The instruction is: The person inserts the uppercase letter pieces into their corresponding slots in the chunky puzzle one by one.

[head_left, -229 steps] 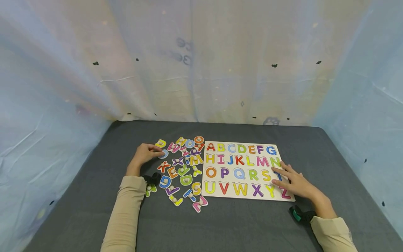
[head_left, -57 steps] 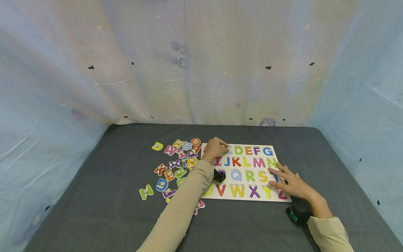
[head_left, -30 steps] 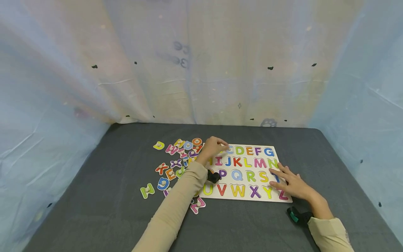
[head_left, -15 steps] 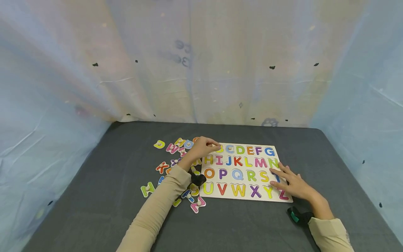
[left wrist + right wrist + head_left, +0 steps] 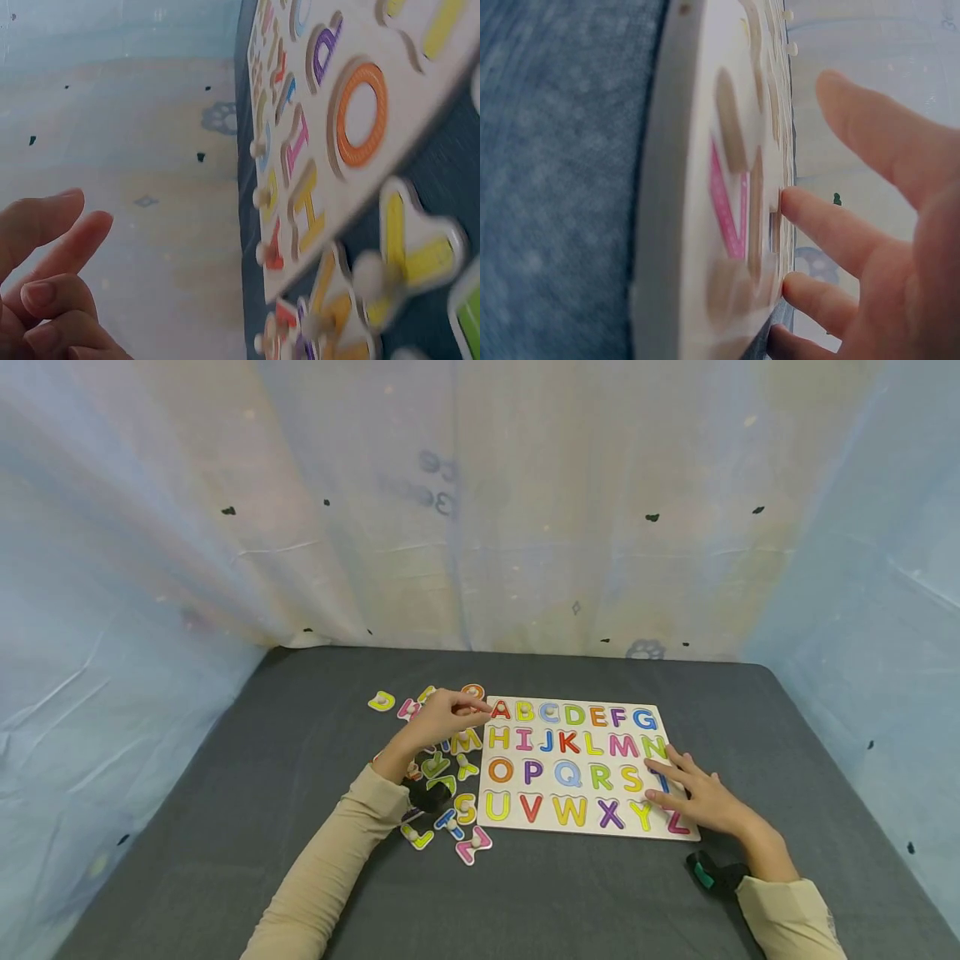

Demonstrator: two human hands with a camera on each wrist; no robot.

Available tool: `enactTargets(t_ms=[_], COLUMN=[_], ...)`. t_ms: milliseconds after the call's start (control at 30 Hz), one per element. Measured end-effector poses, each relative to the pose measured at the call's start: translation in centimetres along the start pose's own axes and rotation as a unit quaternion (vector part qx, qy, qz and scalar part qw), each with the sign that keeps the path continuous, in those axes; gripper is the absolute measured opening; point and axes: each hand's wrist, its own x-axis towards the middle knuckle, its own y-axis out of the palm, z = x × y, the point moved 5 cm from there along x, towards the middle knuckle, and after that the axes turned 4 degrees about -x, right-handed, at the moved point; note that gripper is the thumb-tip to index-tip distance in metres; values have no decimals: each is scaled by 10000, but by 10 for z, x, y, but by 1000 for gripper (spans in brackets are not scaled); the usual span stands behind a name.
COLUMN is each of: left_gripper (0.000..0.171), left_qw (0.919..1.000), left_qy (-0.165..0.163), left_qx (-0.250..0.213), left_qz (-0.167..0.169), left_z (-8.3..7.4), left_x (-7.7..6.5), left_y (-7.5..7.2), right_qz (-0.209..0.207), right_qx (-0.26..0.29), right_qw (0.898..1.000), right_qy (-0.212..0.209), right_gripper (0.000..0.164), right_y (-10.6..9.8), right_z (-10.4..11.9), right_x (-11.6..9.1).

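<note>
Judging by knobs [image 5: 261,198], we have A [image 5: 501,710], B [image 5: 524,711] and C [image 5: 550,712] seated; loose letters [image 5: 474,846] remain. Our left hand [image 5: 444,717], half-curled, looks empty; our right hand [image 5: 703,796] lies spread on the board [image 5: 517,787].

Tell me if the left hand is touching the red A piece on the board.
Apart. The left wrist view shows it: the left hand stands clear of the red A piece, with the pale backdrop visible between them.

I read coloured capitals [image 5: 567,742] on the pale rectangular wooden board [image 5: 583,760]: A–G, far edge, through U–Z, near edge.
</note>
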Motion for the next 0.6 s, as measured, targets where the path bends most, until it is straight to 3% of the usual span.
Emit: enactTargets(t_ms=[300, 600], left_gripper=[29, 29], left_qw=[9995, 9967], left_qy=[101, 227], left_qx=[148, -2], left_qz=[261, 777], left_z=[15, 30], left_x=[-28, -43], left_y=[-18, -23], right_qz=[5, 73], right_qx=[70, 82], right_qw=[10000, 9999], right_qy=[-16, 53], right_gripper=[72, 72], right_y=[0, 2], right_z=[0, 1], right_x=[0, 0])
